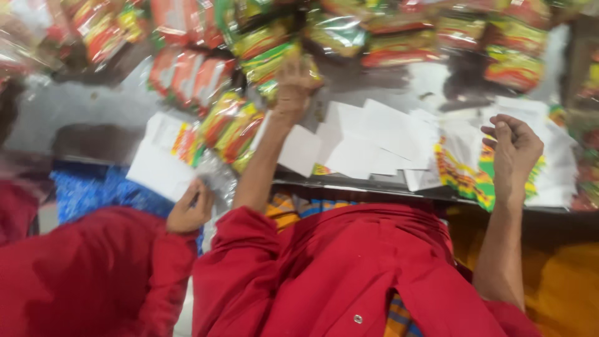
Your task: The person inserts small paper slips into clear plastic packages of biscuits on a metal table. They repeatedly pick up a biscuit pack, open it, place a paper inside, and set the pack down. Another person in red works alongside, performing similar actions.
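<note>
Left hand [296, 84]: our fingers close on a packet [274, 68] at the pile's [399, 37] edge
Right hand [515, 150]: loosely curled, empty, above printed bags [465, 178]
Tip: we'd grip firmly; lift one packet only

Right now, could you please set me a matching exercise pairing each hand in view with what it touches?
Hands:
1. left hand
2. right hand
3. co-worker's hand

Touches:
A. white sheet
B. green and yellow packet
C. printed wrapper

Pairs: 1-B, 2-C, 3-A
</note>
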Tool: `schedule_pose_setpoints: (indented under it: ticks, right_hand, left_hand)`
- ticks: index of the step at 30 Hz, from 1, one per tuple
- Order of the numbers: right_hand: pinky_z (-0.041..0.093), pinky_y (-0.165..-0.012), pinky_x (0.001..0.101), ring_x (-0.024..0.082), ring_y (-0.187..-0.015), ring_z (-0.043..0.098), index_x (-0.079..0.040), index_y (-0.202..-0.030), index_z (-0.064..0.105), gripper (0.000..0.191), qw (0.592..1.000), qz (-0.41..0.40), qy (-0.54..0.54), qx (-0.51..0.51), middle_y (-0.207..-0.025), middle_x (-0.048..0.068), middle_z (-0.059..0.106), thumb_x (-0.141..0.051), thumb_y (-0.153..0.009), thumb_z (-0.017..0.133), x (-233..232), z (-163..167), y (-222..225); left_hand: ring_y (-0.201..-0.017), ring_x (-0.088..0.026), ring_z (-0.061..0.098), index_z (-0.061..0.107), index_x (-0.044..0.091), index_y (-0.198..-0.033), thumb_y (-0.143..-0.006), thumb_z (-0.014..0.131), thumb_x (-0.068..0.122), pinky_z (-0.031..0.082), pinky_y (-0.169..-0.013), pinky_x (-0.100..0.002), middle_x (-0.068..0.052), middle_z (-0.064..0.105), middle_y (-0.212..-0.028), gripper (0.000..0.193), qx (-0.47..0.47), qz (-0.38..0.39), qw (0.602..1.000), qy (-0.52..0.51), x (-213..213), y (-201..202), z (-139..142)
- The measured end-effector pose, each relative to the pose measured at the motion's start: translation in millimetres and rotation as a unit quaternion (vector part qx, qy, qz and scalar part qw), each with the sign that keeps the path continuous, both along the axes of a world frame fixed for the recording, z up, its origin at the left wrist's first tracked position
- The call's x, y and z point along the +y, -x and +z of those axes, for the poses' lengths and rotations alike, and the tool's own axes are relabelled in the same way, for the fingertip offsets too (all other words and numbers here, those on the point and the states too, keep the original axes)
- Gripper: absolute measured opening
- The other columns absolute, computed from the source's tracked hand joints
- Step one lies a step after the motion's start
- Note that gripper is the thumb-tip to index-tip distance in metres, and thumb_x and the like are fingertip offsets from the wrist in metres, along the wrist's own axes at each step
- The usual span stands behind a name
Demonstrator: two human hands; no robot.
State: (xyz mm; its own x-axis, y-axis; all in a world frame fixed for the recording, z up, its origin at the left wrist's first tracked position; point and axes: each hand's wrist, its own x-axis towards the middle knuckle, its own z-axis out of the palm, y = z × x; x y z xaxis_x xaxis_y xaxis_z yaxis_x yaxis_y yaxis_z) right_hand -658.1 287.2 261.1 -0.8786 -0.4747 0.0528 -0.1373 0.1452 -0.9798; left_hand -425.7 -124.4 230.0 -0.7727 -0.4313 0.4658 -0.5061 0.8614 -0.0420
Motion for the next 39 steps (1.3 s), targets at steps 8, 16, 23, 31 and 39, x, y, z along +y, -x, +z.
schedule_pose_setpoints:
  ticks: [8,16,23,31,39]
  right_hand:
    - [0.056,-0.090,0.0321,0.024,-0.110,0.070,0.013,-0.127,0.069,0.026,0.959,-0.063,-0.173,0.215,-0.121,0.021,0.073,-0.001,-0.104,0.072,81.1,-44.9,48.8]
    - [0.056,-0.085,0.0373,0.026,-0.096,0.073,0.004,-0.125,0.072,0.040,0.952,-0.006,-0.238,0.190,-0.110,0.021,0.076,-0.012,-0.091,0.085,47.1,-52.9,127.7]
    - [0.055,-0.078,0.0448,0.036,-0.084,0.072,0.001,-0.119,0.075,0.037,0.903,-0.019,-0.294,0.314,-0.096,0.022,0.074,-0.010,-0.085,0.084,33.3,-50.0,140.5]
    - [0.054,-0.076,0.0467,0.039,-0.084,0.070,0.000,-0.113,0.074,0.016,0.886,-0.036,-0.286,0.362,-0.095,0.022,0.073,-0.007,-0.099,0.071,37.6,-45.9,123.3]
    - [0.052,-0.083,0.0424,0.029,-0.083,0.067,0.002,-0.108,0.073,0.009,0.900,-0.039,-0.167,0.402,-0.092,0.018,0.072,-0.004,-0.114,0.074,22.5,6.9,67.7]
  left_hand:
    - [-0.110,-0.024,0.066,0.051,-0.005,-0.137,-0.090,0.073,0.020,0.059,-0.091,-0.038,-0.013,0.062,-0.125,0.058,0.601,-0.012,0.614,-0.512,76.7,-43.5,59.7]
    - [-0.102,-0.021,0.062,0.049,-0.009,-0.144,-0.093,0.067,0.002,0.056,-0.091,-0.034,-0.014,0.062,-0.114,0.055,0.481,0.130,0.374,-0.782,247.2,-59.9,-36.4]
    - [-0.144,-0.025,0.046,0.042,-0.008,-0.149,-0.094,0.064,0.001,0.043,-0.114,-0.034,-0.023,0.046,-0.154,0.060,0.431,0.055,0.575,-0.693,266.3,-78.0,-10.4]
    - [-0.112,-0.022,0.068,0.062,-0.006,-0.134,-0.099,0.067,0.010,0.055,-0.098,-0.034,-0.019,0.072,-0.122,0.039,0.296,-0.069,0.664,-0.684,266.8,-44.1,14.3]
    - [-0.105,-0.015,0.071,0.063,-0.001,-0.131,-0.100,0.068,0.023,0.063,-0.089,-0.032,-0.010,0.072,-0.111,0.040,0.298,-0.155,0.648,-0.683,264.8,11.4,21.6]
